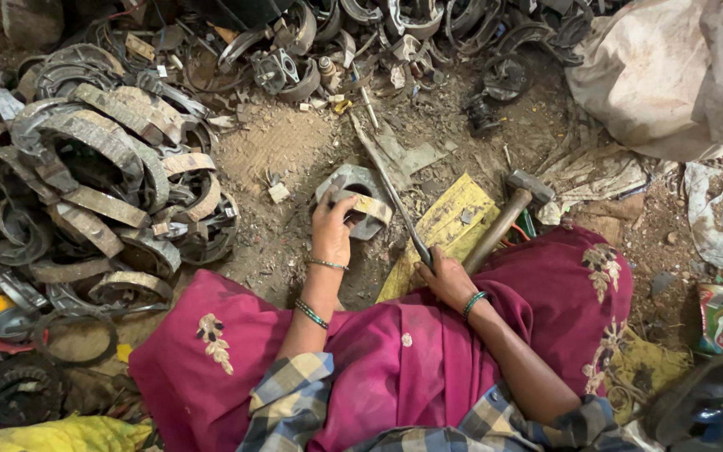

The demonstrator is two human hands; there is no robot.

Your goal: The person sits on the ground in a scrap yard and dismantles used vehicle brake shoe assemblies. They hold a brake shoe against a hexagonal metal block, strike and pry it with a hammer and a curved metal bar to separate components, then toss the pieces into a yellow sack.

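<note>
Below, left hand (332, 230): clamped on curved metal piece (360, 203), mid-ground.
Right hand (443, 276): closed around thin rod (395, 197).
Hammer (508, 213): just beside rod.

Bare dirt (282, 151) open; scrap pile (94, 184) blocks left.

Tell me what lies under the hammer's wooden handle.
Under the hammer lies a flat yellow board on the dirt. The handle's lower end and part of the board are hidden behind the right hand, which holds a long metal rod.
</note>
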